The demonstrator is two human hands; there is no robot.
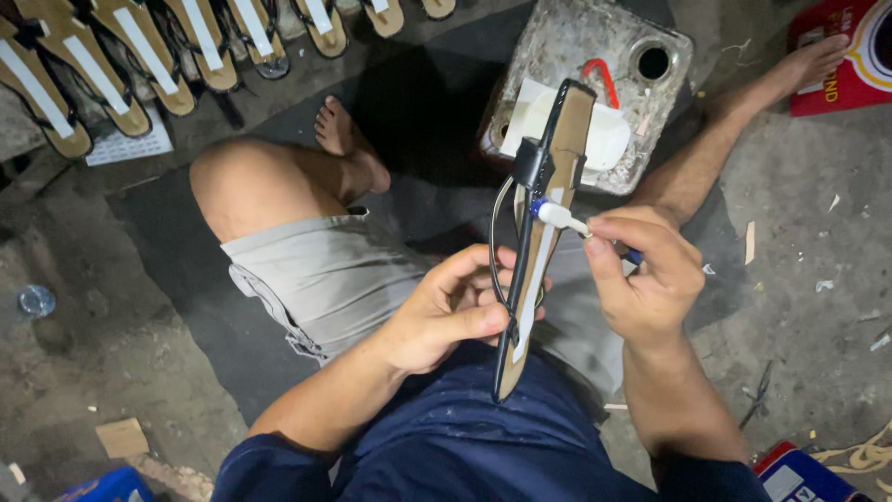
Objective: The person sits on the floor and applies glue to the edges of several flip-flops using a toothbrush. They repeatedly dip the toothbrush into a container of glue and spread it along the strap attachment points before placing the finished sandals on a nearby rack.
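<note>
Gripping a tan flat sandal sole with black straps (544, 270) edge-up over the lap, the left hand (446, 311) is steadying it while the right hand (646, 279) is pinching a small white-tipped brush (562, 216) against its strap, apparently mid-gluing; next calls for even strokes.

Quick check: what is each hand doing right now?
Left hand: closed around the sandal sole, holding it up on edge.
Right hand: pinching a small white-tipped brush against the sole.
</note>
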